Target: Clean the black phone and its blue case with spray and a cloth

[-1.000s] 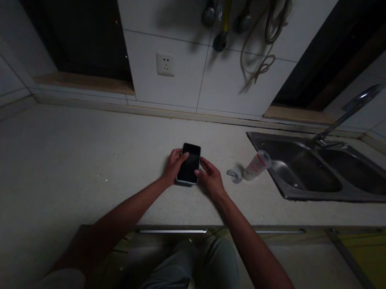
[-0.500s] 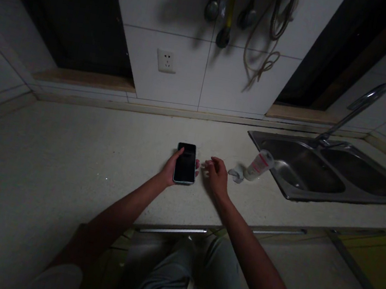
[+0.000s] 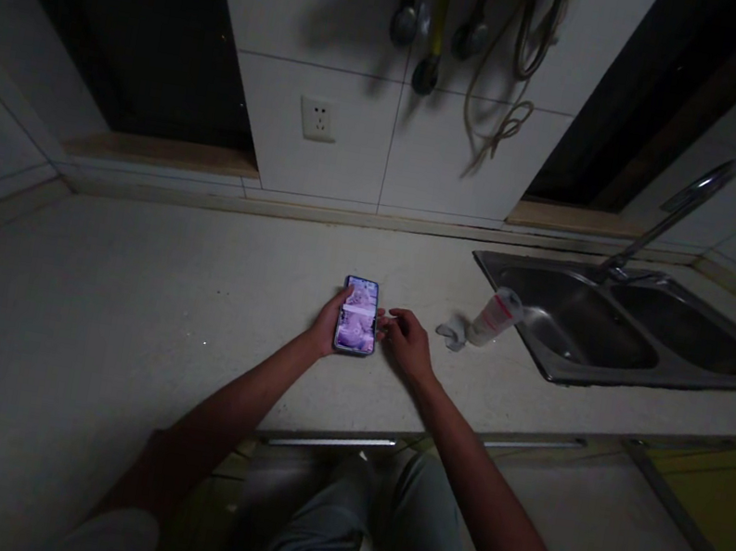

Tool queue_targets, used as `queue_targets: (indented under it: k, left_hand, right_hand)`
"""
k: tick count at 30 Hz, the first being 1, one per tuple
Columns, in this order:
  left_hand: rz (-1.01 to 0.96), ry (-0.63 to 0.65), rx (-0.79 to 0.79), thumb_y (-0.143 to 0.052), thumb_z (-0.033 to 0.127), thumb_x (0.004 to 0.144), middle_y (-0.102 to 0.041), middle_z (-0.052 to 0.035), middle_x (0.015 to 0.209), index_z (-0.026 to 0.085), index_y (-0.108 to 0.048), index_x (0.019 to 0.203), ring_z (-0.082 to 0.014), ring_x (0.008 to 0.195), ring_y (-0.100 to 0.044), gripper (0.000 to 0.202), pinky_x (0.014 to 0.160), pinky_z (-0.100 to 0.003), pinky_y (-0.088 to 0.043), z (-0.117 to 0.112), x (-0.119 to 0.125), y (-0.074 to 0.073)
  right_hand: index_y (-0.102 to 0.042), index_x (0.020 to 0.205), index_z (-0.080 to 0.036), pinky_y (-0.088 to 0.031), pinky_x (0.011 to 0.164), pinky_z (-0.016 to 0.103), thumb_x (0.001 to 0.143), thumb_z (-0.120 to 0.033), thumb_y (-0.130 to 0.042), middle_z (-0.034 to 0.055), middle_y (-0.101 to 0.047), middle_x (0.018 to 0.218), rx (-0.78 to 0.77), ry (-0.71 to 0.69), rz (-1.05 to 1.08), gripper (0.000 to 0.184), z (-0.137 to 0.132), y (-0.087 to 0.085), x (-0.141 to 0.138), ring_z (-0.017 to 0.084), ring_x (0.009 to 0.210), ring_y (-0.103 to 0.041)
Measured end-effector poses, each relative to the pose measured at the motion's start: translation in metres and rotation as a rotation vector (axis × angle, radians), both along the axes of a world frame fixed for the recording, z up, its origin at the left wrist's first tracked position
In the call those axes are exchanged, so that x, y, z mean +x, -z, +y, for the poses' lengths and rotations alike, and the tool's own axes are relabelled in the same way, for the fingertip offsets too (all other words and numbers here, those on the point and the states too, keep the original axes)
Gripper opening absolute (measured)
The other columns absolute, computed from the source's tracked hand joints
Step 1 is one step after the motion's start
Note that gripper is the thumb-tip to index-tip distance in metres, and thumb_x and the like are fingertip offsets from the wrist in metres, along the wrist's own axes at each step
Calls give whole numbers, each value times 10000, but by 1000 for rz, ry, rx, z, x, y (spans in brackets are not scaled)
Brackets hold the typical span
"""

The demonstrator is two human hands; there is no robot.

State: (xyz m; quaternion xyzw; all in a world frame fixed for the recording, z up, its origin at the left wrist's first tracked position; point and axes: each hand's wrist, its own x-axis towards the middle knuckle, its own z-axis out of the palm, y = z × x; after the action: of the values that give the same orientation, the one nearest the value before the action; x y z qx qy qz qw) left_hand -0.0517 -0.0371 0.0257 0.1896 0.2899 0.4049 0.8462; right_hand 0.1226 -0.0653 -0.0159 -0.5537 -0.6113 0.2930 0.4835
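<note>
A smartphone (image 3: 359,316) with a lit, purple-pink screen lies upright in my left hand (image 3: 328,321). The thumb rests along its left edge and the fingertips show past its right edge. Close to that right edge is my right hand (image 3: 409,346), its fingers loosely bent and apart, holding nothing that I can see. Whether its fingertips touch the phone or the left fingers is hard to make out. To the right of this hand lie a crumpled grey-white scrap (image 3: 453,332) and a tilted clear plastic cup (image 3: 496,317) with pink print.
A pale countertop (image 3: 148,276) runs below a tiled wall with a socket (image 3: 318,119), hanging hoses and a looped cord (image 3: 510,125). A double steel sink (image 3: 553,371) with a faucet (image 3: 675,209) sits at the right. The room is dim.
The phone's screen has gone from black to lit. My left hand and the phone have shifted slightly right, and my right hand's fingers have come nearer to the phone's edge.
</note>
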Motion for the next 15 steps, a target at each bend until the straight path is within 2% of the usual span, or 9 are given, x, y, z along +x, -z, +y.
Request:
queue_targets:
  k: [2, 6, 11, 15]
  left_hand:
    - [19, -29, -18, -401, 562, 970, -738, -146, 942, 125, -615, 1192, -278, 858, -729, 535, 848, -506, -564, 1, 0, 1]
    - [84, -100, 25, -383, 694, 929, -720, -126, 889, 130, -635, 1137, -225, 757, -703, 652, 811, -437, -575, 5, -1, 6]
    - [90, -187, 88, -298, 769, 903, -729, -139, 1008, 157, -622, 1205, -238, 864, -711, 756, 836, -423, -570, 9, -2, 11]
    - [33, -164, 101, -243, 755, 919, -726, -161, 1104, 141, -602, 1270, -267, 939, -715, 792, 854, -435, -560, 11, -1, 11]
  right_hand:
    - [-640, 1098, -188, -456, 678, 287, 890, -382, -493, 28, -721, 814, 13, 3, -52, 320, -1, -2, 0, 174, 706, -628]
    - [-654, 1102, -192, -437, 684, 291, 886, -375, -493, 26, -710, 797, 33, -14, -126, 326, -3, -5, 1, 179, 711, -615]
    - [-662, 1097, -189, -434, 677, 295, 884, -392, -506, 23, -688, 768, 22, -9, -149, 333, -4, -7, 2, 183, 695, -592]
    - [-677, 1037, -181, -459, 689, 289, 912, -442, -493, 43, -708, 828, 6, -51, -11, 343, -7, -11, 1, 181, 726, -619]
